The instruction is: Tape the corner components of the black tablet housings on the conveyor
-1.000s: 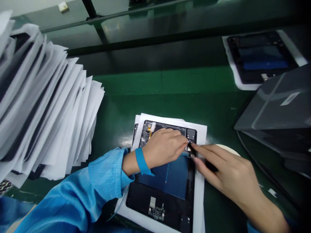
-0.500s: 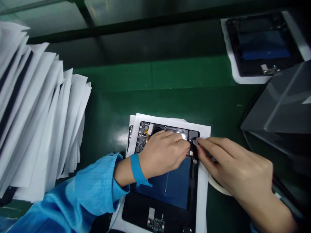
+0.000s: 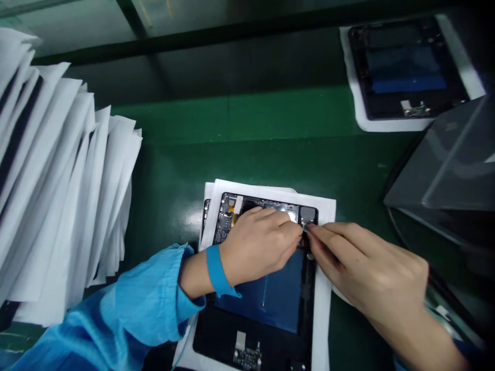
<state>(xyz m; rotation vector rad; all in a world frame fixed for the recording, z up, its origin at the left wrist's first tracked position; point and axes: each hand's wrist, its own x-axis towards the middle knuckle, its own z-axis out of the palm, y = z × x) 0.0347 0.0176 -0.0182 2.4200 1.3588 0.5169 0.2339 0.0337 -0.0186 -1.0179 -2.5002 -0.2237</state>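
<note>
An opened tablet (image 3: 216, 324) with bare circuit boards and a blue battery panel lies on white sheets (image 3: 324, 288) in front of me. My left hand (image 3: 265, 239), with a blue strap at the wrist, rests over its upper part. The left fingers are curled closed near the upper right corner; whatever is between them is hidden. My right hand (image 3: 371, 263) comes in from the right, thumb and forefinger pinched on a small silvery round piece (image 3: 307, 227) at that corner, close to the left fingertips. A second round silvery disc (image 3: 310, 256) sits on the tablet's right border.
A leaning row of white paper or foam sleeves (image 3: 73, 180) fills the left side. At the back right another opened tablet (image 3: 406, 67) lies on a white sheet. A grey box-like object (image 3: 441, 159) stands at the right. The tabletop (image 3: 247, 159) is green.
My right hand has moved slightly left with the small piece, bringing its fingertips nearer the left ones. The left hand holds nearly the same place. The view has shifted a little.
</note>
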